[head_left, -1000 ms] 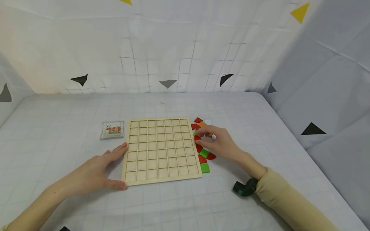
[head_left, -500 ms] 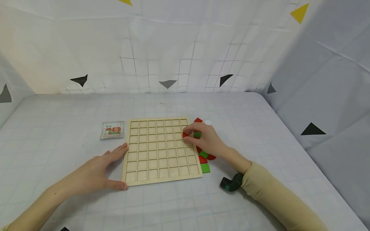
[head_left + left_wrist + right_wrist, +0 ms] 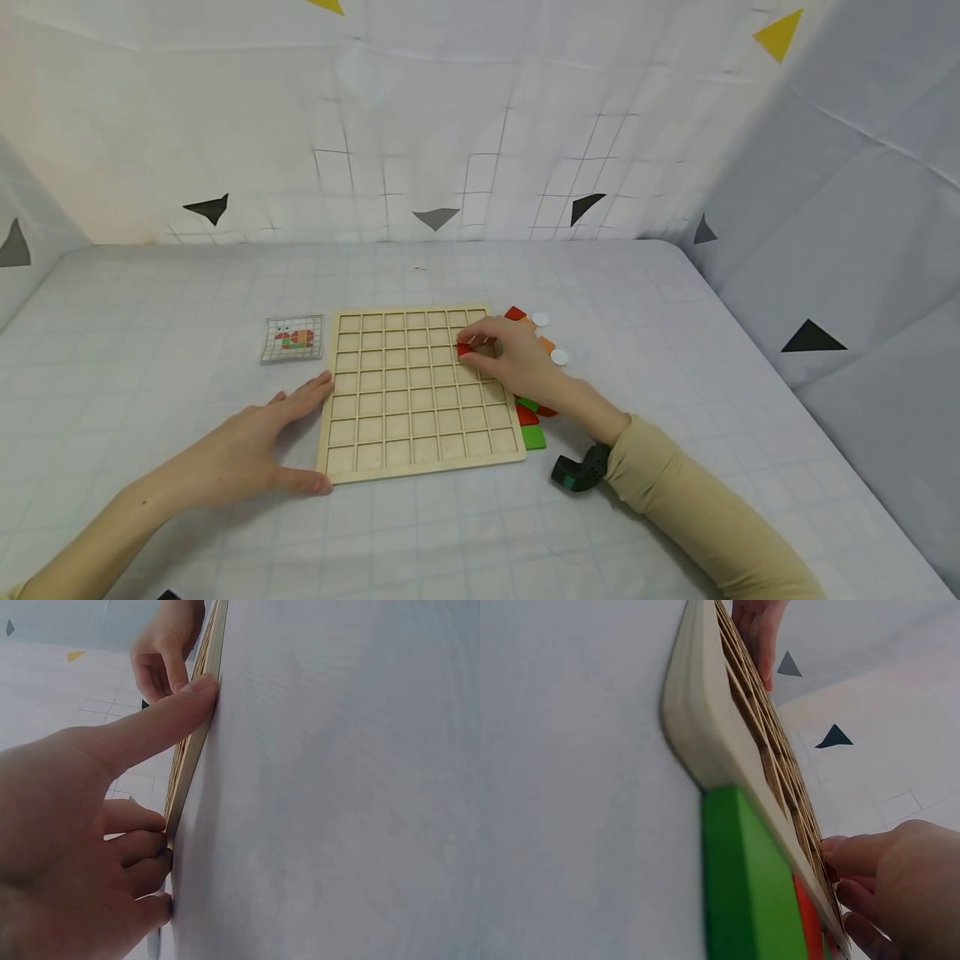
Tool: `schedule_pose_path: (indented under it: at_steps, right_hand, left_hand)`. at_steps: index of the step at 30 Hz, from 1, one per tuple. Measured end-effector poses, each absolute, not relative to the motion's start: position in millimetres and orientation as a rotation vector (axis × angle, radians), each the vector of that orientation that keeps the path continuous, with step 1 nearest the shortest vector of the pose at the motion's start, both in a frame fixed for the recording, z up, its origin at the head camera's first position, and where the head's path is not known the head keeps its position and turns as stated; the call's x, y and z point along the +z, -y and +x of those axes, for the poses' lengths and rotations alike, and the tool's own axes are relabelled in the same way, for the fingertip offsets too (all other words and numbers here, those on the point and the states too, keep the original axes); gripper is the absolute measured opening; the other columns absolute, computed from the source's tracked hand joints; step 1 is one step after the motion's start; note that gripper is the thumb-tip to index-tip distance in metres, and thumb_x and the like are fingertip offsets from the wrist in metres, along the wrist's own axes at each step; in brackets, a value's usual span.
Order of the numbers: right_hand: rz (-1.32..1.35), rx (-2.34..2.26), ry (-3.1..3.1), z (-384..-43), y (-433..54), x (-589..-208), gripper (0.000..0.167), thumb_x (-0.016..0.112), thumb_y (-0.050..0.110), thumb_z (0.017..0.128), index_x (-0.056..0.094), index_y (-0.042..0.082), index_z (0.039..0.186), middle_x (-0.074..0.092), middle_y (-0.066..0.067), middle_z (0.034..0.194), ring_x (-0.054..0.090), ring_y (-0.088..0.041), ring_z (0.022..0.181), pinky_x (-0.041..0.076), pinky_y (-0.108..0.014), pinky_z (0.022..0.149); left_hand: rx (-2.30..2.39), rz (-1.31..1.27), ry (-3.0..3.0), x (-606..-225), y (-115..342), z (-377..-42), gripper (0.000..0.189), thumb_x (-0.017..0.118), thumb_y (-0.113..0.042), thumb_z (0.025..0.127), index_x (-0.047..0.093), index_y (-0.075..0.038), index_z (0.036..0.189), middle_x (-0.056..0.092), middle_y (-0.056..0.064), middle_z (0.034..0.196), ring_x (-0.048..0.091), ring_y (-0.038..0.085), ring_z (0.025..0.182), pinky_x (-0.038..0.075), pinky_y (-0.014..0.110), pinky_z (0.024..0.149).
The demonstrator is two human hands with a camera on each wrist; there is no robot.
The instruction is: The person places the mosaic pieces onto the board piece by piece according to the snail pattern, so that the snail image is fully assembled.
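Note:
A pale wooden board (image 3: 420,471) with a grid of square recesses lies flat on the table. My left hand (image 3: 243,454) rests along its left side, thumb at the near corner and fingertips at the edge, as the left wrist view also shows. Over the right part of the grid, my right hand (image 3: 517,354) pinches a small red tile (image 3: 463,349) between thumb and fingers. The fingers hide much of this tile, so its full outline cannot be seen. In the right wrist view, a green square tile (image 3: 742,877) touches the outside of the board near a rounded corner.
Loose red and green tiles, orange tiles (image 3: 547,343) and white discs (image 3: 558,357) lie along the board's right side, partly behind my right hand. A small gridded picture card (image 3: 291,339) sits left of the board. A patterned white cloth wall (image 3: 420,125) rises behind the table.
My right hand has picked a red tile from the loose ones at the right and moved it left over the board. The left hand and the board stay in place.

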State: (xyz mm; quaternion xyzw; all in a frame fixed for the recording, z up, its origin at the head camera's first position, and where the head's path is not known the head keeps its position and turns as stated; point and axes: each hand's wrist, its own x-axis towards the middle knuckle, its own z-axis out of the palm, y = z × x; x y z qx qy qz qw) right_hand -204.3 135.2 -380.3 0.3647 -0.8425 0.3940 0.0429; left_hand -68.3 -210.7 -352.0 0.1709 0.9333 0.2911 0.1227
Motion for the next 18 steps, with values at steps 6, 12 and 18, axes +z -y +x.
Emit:
schedule_pose_path:
  at_steps: [6,12,18]
  right_hand:
    - [1.105,1.168,2.580,-202.2,-134.4,-382.2,0.023,0.078,0.013,0.088,0.073,0.010,0.110,0.072,0.001,0.105,0.063,-0.010,0.091,0.054,-0.027,0.077]
    - [1.071,1.173,2.601,-199.6,-133.8,-383.2,0.027,0.077,0.014,0.088,0.072,0.010,0.114,0.072,0.002,0.111,0.064,-0.010,0.097,0.055,-0.029,0.085]
    - [1.072,1.150,2.583,-198.6,-133.7,-385.0,0.026,0.076,0.014,0.090,0.072,0.010,0.115,0.072,0.000,0.111,0.064,-0.012,0.098,0.055,-0.031,0.084]
  left_hand:
    - [0.846,0.500,-2.724,-352.2,211.1,-68.5,0.117,0.074,-0.075,0.066,0.029,-0.021,0.159,0.024,0.000,0.166,0.028,0.061,0.138,0.027,0.073,0.108]
    - [0.840,0.500,-2.723,-353.0,211.2,-69.6,0.117,0.074,-0.076,0.065,0.028,-0.022,0.159,0.024,0.001,0.166,0.028,0.062,0.138,0.027,0.074,0.107]
    - [0.830,0.486,-2.723,-352.9,211.8,-69.3,0.118,0.074,-0.076,0.065,0.027,-0.024,0.159,0.024,0.001,0.166,0.028,0.062,0.138,0.028,0.075,0.106]
